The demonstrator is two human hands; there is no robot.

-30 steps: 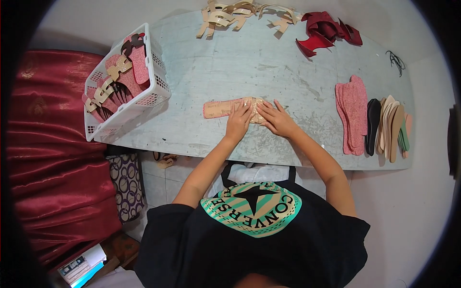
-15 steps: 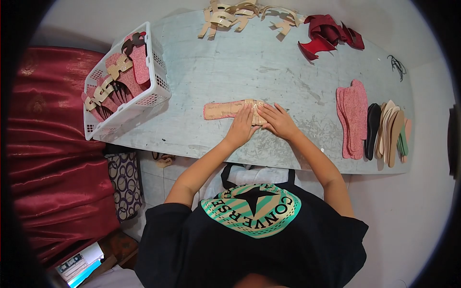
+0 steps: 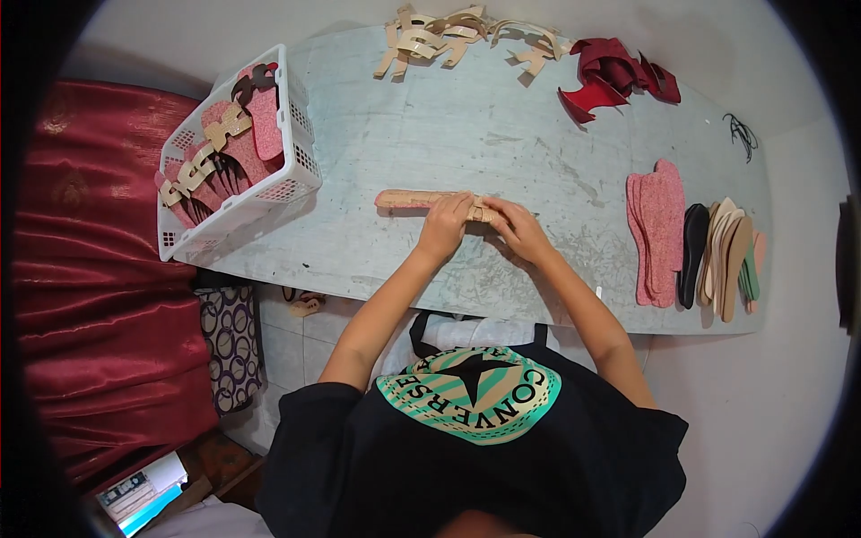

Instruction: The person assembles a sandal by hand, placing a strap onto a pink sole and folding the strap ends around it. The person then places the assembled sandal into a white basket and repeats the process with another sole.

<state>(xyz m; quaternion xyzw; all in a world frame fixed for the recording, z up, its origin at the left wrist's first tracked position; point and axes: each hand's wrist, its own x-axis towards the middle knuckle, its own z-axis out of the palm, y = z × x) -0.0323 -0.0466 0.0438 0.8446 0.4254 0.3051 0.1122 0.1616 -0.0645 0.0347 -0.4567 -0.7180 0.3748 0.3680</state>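
A tan-faced insole with a pink edge [image 3: 408, 199] is tilted up on its side near the middle of the table, its free end pointing left. My left hand [image 3: 446, 224] grips it around the middle, fingers over the top edge. On the right end, my right hand [image 3: 518, 228] is closed around it, close to the left one. Between the hands a light strap-like piece [image 3: 482, 212] shows against the insole; the fingers hide most of it.
A white basket [image 3: 303, 157] of pink soles with straps stands at the left. Pink soles [image 3: 655, 238] and black, beige and green soles [image 3: 731, 255] lie at the right. Beige straps [image 3: 426, 40] and red pieces [image 3: 610, 76] lie along the back; a black cord [image 3: 742, 134] is at far right.
The insole has turned from lying nearly flat to standing on its side. My hands have gone from pressing flat on it to gripping it.
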